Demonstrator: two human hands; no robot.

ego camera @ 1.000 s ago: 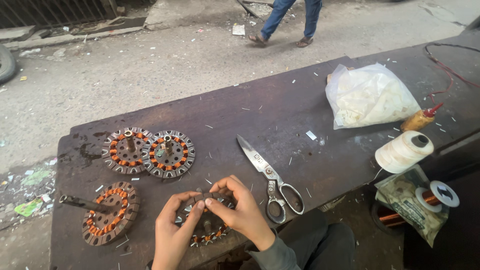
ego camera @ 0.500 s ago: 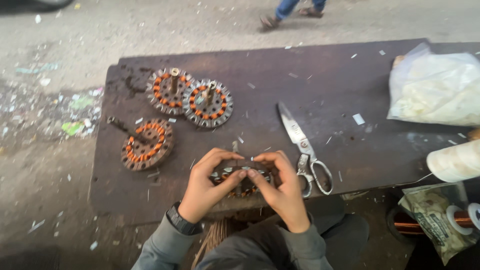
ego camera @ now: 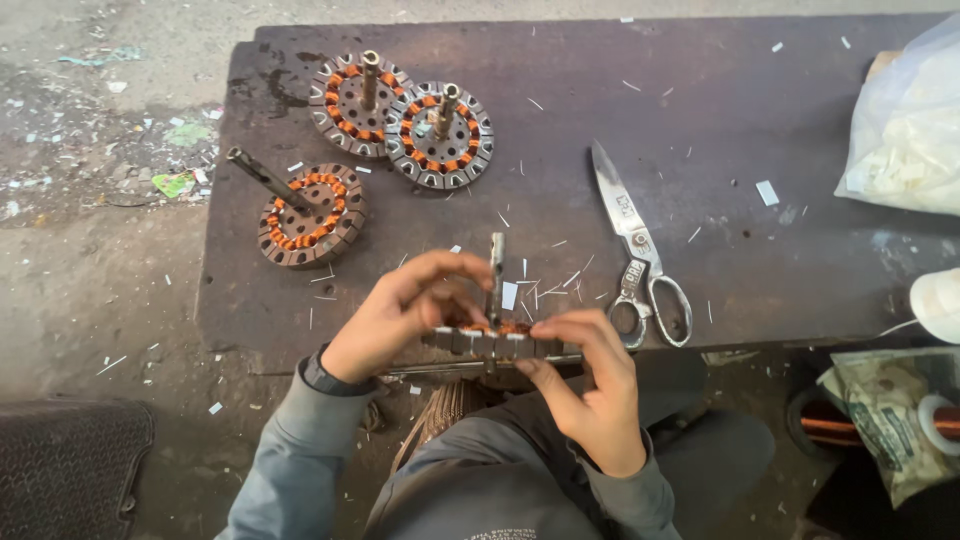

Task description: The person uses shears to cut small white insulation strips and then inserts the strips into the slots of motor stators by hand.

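Both my hands hold a round metal stator (ego camera: 500, 343) with copper windings and an upright shaft, at the near edge of the dark bench (ego camera: 700, 130). My left hand (ego camera: 405, 310) grips its left side with fingers curled over the top. My right hand (ego camera: 590, 385) grips its right side from below. Three similar wound stators lie on the bench: one (ego camera: 312, 215) at the left, and two (ego camera: 358, 92) (ego camera: 440, 135) side by side at the far left.
Large steel scissors (ego camera: 640, 255) lie on the bench right of my hands. A white plastic bag (ego camera: 905, 130) sits at the right edge. A white spool (ego camera: 940, 305) and a packet with copper wire (ego camera: 890, 410) are at the lower right. Paper scraps litter the bench.
The camera has moved closer and tilted down. My hands have turned the stator more edge-on, its shaft now pointing up.
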